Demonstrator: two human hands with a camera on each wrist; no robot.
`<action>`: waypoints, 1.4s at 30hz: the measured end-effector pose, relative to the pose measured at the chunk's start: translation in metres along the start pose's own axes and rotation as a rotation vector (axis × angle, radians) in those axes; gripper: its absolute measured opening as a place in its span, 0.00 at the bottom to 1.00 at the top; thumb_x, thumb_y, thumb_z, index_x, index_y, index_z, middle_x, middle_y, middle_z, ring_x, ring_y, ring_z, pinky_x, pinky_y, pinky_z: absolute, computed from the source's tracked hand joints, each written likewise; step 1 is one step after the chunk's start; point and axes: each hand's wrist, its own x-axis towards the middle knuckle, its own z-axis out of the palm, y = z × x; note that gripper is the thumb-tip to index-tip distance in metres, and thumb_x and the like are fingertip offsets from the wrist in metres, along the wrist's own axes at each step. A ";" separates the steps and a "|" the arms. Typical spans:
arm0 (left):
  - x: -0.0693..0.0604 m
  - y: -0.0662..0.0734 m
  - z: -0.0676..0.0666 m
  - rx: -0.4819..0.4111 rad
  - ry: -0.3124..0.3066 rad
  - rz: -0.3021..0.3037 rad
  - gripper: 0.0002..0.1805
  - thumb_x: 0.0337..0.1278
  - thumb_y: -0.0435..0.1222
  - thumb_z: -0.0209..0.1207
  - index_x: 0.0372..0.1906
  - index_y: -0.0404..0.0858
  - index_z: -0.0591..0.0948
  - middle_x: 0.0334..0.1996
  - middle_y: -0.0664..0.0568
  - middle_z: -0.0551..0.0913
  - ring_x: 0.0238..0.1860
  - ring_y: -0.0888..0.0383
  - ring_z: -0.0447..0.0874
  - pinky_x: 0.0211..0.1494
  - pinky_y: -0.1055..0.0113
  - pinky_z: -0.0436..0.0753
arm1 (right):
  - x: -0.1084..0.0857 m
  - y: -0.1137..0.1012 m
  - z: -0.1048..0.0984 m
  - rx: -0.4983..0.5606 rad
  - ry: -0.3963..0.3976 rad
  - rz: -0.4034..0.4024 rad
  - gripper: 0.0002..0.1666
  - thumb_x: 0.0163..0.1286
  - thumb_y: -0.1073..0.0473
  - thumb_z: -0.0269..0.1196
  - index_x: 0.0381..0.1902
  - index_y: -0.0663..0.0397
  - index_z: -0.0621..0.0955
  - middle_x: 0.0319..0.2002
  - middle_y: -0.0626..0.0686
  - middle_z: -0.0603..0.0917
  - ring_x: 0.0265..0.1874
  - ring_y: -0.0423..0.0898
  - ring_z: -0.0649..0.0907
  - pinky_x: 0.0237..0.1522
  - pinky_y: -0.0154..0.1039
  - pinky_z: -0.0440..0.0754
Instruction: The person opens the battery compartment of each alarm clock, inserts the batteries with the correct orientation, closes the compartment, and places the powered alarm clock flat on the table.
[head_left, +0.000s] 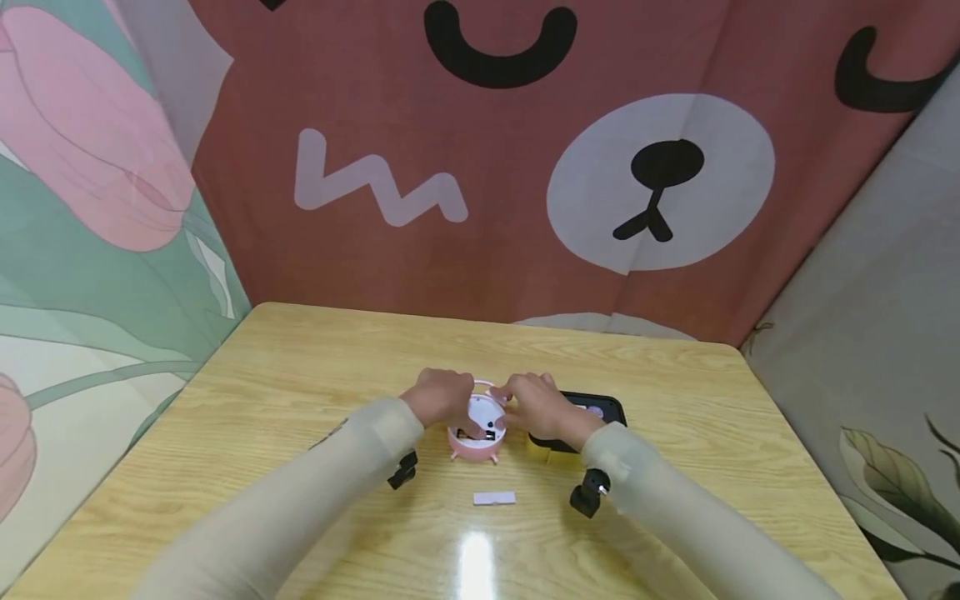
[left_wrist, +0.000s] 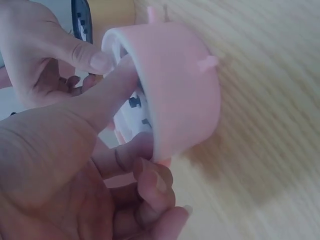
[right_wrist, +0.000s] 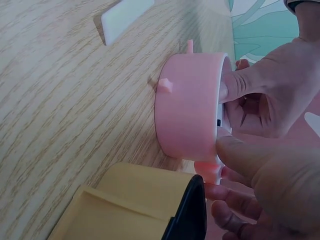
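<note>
A pink alarm clock (head_left: pixel 476 451) lies face down on the table, its white back and battery slot turned up. My left hand (head_left: pixel 444 397) grips its left side, and in the left wrist view the thumb (left_wrist: pixel 112 95) presses into the back near the slot while the fingers curl at the rim. From the other side my right hand (head_left: pixel 536 406) holds the clock by its rim and top, with the thumb (right_wrist: pixel 237 150) on the edge. A small white battery cover (head_left: pixel 494 498) lies apart, nearer to me. Fingers hide part of the slot.
Just right of the clock, partly under my right forearm, stands a yellow container (head_left: pixel 550 454) with a black rim; small items show inside it. The wooden table (head_left: pixel 337 350) ends at a curtain with a bear print (head_left: pixel 510 258).
</note>
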 end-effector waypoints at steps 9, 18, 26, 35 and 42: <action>0.002 -0.009 0.006 -0.048 -0.018 0.055 0.26 0.49 0.64 0.69 0.31 0.46 0.80 0.24 0.58 0.78 0.27 0.60 0.71 0.33 0.64 0.71 | -0.003 0.003 0.001 -0.001 0.020 -0.006 0.27 0.63 0.54 0.73 0.60 0.55 0.84 0.56 0.52 0.87 0.54 0.51 0.84 0.50 0.48 0.67; -0.014 -0.027 -0.002 -0.200 0.197 0.199 0.19 0.57 0.57 0.68 0.31 0.46 0.81 0.29 0.56 0.82 0.29 0.59 0.75 0.29 0.63 0.71 | -0.022 0.000 0.000 -0.055 0.086 -0.084 0.26 0.68 0.49 0.69 0.61 0.52 0.83 0.60 0.57 0.83 0.62 0.56 0.78 0.64 0.60 0.69; -0.023 -0.033 0.011 -0.309 0.317 0.332 0.38 0.55 0.57 0.69 0.66 0.41 0.77 0.59 0.45 0.78 0.56 0.49 0.79 0.51 0.49 0.83 | -0.046 -0.011 -0.002 -0.104 0.191 -0.130 0.24 0.68 0.48 0.69 0.57 0.53 0.84 0.58 0.55 0.84 0.60 0.54 0.81 0.65 0.58 0.74; -0.023 -0.036 0.028 -0.362 0.263 0.381 0.53 0.47 0.58 0.74 0.75 0.37 0.67 0.68 0.41 0.71 0.66 0.44 0.70 0.65 0.47 0.76 | -0.070 -0.017 0.014 -0.168 0.190 -0.211 0.21 0.68 0.45 0.68 0.53 0.50 0.87 0.53 0.51 0.87 0.54 0.49 0.84 0.57 0.50 0.82; -0.019 -0.042 0.040 -0.393 0.262 0.390 0.55 0.42 0.54 0.77 0.73 0.30 0.68 0.67 0.36 0.71 0.65 0.40 0.70 0.64 0.46 0.76 | -0.083 -0.016 0.030 -0.174 0.117 -0.267 0.20 0.67 0.48 0.69 0.53 0.50 0.86 0.51 0.47 0.87 0.50 0.44 0.84 0.55 0.44 0.83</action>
